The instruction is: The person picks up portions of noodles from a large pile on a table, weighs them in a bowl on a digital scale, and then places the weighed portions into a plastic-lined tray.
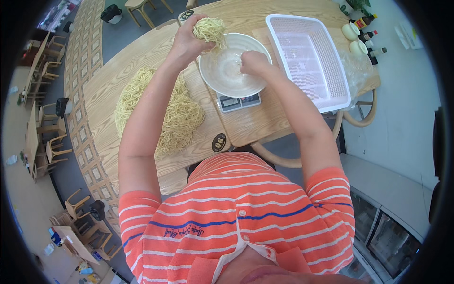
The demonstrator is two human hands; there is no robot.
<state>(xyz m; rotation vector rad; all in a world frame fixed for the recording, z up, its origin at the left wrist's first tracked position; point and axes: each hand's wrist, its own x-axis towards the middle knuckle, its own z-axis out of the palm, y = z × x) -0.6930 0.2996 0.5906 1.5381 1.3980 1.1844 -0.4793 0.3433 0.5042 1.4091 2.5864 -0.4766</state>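
Note:
My left hand (188, 41) is closed round a clump of thin yellow noodles (209, 30), lifted beside the left rim of a white bowl (215, 84). A few strands hang down toward the bowl. My right hand (255, 63) reaches inside the bowl with its fingers curled together; whatever they pinch is hidden or too small to name. Under the bowl stands a grey kitchen scale (247, 103), its display and buttons showing at the near side. A large heap of the same noodles (182, 120) lies on the table, partly behind my left forearm.
To the right of the bowl sits a white plastic basket (326, 102) with slotted sides. Clear plastic bags (355, 71), bottles (366, 21) and round white jars (351, 31) line the wooden table's (109, 75) right end. A curved wooden chair (279, 157) touches its near side.

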